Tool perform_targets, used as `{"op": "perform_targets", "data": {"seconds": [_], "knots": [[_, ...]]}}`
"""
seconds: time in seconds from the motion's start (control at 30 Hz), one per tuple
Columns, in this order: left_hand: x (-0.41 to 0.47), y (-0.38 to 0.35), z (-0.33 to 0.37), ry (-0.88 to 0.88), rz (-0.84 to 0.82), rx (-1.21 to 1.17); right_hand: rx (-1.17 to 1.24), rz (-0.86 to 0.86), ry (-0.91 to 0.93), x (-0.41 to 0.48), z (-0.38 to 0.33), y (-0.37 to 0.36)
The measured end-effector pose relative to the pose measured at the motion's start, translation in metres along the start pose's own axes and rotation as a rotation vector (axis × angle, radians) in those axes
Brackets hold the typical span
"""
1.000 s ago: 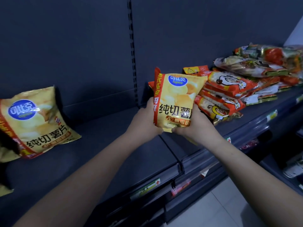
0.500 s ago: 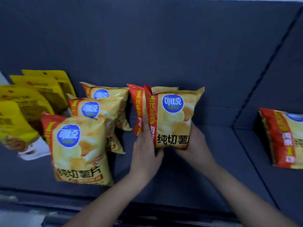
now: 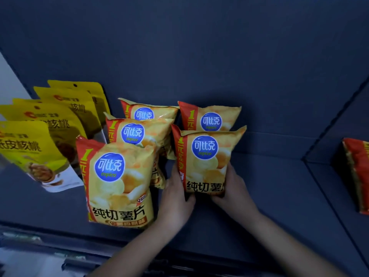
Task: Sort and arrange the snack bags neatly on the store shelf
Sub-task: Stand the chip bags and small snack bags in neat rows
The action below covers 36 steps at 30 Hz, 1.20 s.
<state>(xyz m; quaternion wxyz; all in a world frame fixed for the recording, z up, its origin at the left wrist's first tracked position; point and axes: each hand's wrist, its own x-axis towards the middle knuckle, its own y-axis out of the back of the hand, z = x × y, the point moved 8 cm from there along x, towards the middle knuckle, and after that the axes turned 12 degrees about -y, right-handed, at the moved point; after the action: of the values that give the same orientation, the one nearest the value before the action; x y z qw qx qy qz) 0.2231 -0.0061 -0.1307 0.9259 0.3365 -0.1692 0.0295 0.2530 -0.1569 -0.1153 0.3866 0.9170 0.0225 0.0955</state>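
Both hands, left hand (image 3: 175, 193) and right hand (image 3: 232, 188), clamp held chip bag (image 3: 206, 156) by its bottom corners, upright, directly before rear chip bag (image 3: 209, 118), right of 3-bag row.

A dark blue store shelf (image 3: 269, 196) carries five upright Copico potato chip bags (image 3: 119, 182) in two rows. Yellow walnut pouches (image 3: 30, 148) stand at their left; another chip bag (image 3: 357, 176) lies on the neighbouring section.

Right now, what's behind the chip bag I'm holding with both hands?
Directly behind the held chip bag stands another identical chip bag; only its top shows. Its lower half is covered, so anything further back is hidden.
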Motion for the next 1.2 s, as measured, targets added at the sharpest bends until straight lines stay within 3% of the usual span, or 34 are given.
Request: {"op": "perform_targets", "data": {"seconds": [0.2,0.37,0.53,0.67,0.77,0.83,0.97,1.2], "knots": [[-0.02,0.007,0.027,-0.13,0.133,-0.026,-0.044,-0.092,-0.097,-0.009,0.023,0.005],[-0.023,0.006,0.088,-0.477,0.239,0.176,-0.188,-0.137,-0.104,-0.027,0.043,0.04],[-0.009,-0.059,0.146,-0.729,0.054,0.154,-0.246,0.032,-0.136,-0.047,0.089,0.112],[0.012,-0.13,0.182,-0.67,-0.24,0.167,-0.232,0.31,-0.261,-0.084,0.138,0.191],[0.022,-0.191,0.204,-0.567,-0.521,0.133,-0.208,0.451,-0.375,-0.12,0.177,0.237],[0.027,-0.232,0.222,-0.541,-0.615,0.153,-0.227,0.515,-0.463,-0.14,0.208,0.263],[0.035,-0.298,0.248,-0.452,-0.671,0.081,-0.211,0.415,-0.691,-0.153,0.266,0.294],[0.055,-0.357,0.261,-0.342,-0.581,0.13,-0.242,0.264,-0.729,-0.112,0.311,0.303]]}}
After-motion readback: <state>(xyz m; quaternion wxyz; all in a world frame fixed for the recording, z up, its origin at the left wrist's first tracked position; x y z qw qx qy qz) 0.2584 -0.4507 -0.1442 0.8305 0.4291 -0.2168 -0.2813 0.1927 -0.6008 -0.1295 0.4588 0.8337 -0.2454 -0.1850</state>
